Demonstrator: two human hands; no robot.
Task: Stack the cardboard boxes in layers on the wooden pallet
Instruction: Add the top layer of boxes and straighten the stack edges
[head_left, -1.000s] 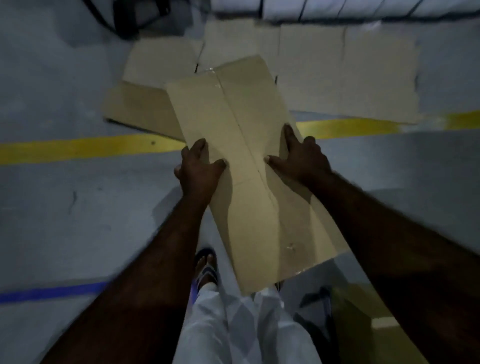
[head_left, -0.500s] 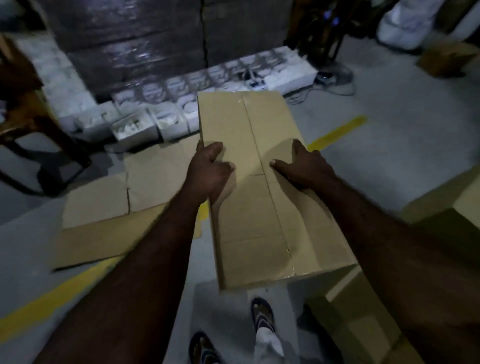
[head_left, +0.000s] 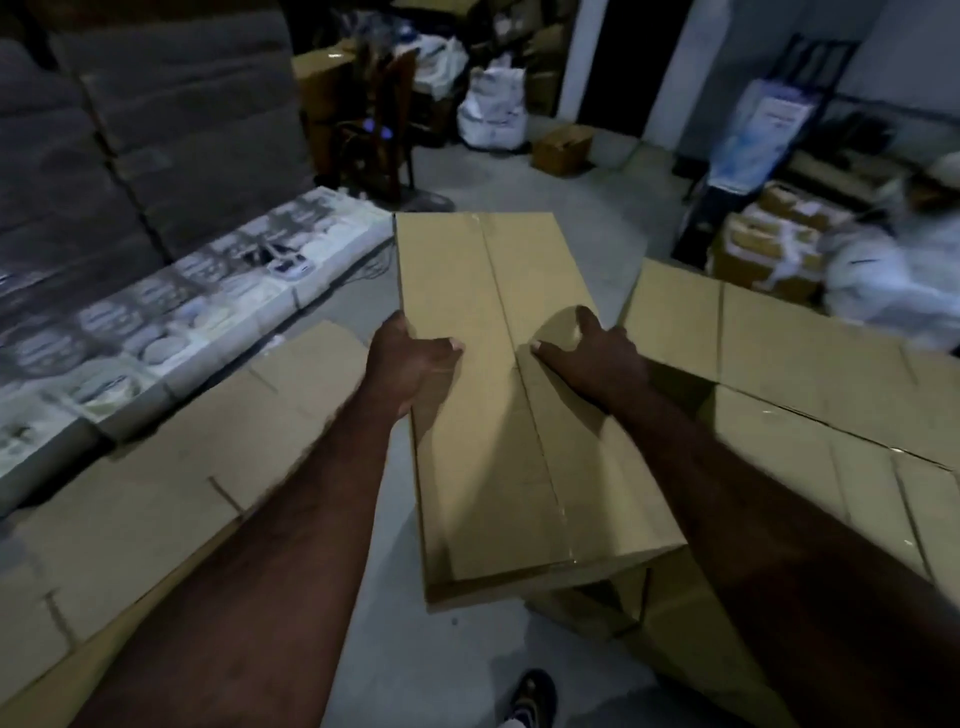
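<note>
Head view, cardboard box (head_left: 498, 415), long axis pointing away

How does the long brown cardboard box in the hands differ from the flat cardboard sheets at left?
The long brown cardboard box is assembled and closed, a seam along its top; the flat brown cardboard sheets are unfolded. The left hand and right hand grip the box above the floor; the sheets lie on it, untouched. Both are plain brown cardboard.

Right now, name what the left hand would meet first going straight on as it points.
Probably nothing near: the left hand grips the carried box and points over bare floor toward the dark chair, depth unclear.
</note>
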